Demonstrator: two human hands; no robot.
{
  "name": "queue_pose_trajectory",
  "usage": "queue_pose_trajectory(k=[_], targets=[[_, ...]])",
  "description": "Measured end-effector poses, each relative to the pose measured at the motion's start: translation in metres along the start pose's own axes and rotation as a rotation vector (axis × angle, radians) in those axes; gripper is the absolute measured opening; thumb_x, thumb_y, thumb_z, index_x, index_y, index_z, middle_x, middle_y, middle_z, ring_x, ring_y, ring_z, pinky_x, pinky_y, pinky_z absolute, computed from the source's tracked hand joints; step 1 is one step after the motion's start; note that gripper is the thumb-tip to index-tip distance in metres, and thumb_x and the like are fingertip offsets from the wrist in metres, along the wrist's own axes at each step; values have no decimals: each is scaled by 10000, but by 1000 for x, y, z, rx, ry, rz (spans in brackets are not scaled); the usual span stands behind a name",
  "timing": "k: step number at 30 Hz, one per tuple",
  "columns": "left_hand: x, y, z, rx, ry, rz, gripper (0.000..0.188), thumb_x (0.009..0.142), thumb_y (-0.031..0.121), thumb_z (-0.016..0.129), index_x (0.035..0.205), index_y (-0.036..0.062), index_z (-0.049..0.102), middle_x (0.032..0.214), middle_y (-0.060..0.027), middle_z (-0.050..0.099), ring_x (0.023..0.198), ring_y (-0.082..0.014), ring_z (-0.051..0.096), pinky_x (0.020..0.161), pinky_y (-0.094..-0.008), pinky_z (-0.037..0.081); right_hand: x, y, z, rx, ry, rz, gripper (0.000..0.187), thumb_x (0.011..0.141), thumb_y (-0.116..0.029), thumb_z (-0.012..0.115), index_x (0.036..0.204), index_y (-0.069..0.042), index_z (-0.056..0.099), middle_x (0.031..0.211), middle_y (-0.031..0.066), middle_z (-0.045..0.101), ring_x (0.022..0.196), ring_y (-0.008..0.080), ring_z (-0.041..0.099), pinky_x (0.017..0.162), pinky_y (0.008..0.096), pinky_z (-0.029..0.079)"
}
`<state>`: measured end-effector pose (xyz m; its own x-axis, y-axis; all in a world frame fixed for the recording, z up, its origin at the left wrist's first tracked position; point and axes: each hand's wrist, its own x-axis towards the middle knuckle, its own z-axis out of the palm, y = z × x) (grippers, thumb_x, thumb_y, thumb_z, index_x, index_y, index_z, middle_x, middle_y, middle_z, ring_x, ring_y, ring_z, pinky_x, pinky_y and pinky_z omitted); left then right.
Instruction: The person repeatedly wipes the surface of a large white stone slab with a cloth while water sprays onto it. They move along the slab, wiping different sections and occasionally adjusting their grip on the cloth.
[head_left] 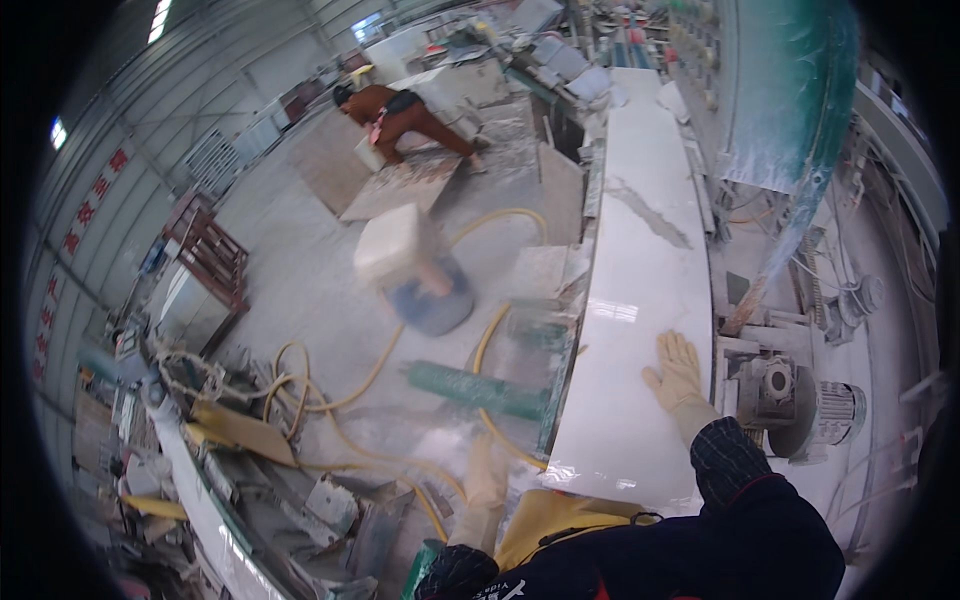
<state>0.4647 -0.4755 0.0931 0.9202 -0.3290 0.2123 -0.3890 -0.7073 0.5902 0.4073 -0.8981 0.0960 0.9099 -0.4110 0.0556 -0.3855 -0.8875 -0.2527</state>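
A long white polished stone slab with a grey vein runs away from me, right of centre. On its near part my right hand, in a pale yellow rubber glove, lies flat with fingers spread; it holds nothing. My left hand, gloved the same way, hangs off the slab's left side near a yellow hose. Motion smears its fingers, so their pose is unclear. A yellow apron covers my front against the slab's near end.
An electric motor with gearbox sits close right of the slab; a tall green machine rises beyond. Left are a green roller, a cream-topped blue container and stone offcuts. Farther off, a person in brown bends over boards.
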Motion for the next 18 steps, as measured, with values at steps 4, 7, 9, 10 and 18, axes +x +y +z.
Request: queue_pose_trajectory(k=[4,7,9,10,18], targets=[[-96,-45,-36,-224,-16,-466,423,1056,224,531,1417,7,569,1378,-249,608,1240,-350,596,999,-398,497,4,1,0,-12,-27,7,825,976,-473,551,1604,3,306,1693,212,247,1587,335,181,1303,445,79],[-159,-88,-14,-275,134,-452,394,1080,170,487,1434,14,557,1301,-177,660,1170,-269,627,907,-335,517,4,0,-2,-8,-10,10,820,975,-469,561,1603,-3,313,1690,208,257,1585,337,184,1303,442,85],[-183,-124,10,-423,19,-512,390,1099,77,401,1464,33,530,1263,-107,654,1108,-229,626,916,-287,500,5,-1,-4,10,-1,3,806,980,-449,563,1602,-1,313,1686,211,263,1582,342,190,1302,444,90],[-197,-135,21,-481,66,-579,395,1101,66,386,1470,37,523,1271,-96,645,1099,-227,624,923,-279,496,5,-1,-5,16,-11,4,804,985,-439,557,1607,1,300,1688,217,254,1583,347,187,1302,445,90],[-212,-118,3,-924,164,-936,396,1098,260,485,1408,42,596,1241,-93,685,1144,-229,632,988,-326,481,10,3,-3,11,32,-12,776,981,-432,563,1582,9,348,1669,216,302,1572,343,218,1302,450,102]])
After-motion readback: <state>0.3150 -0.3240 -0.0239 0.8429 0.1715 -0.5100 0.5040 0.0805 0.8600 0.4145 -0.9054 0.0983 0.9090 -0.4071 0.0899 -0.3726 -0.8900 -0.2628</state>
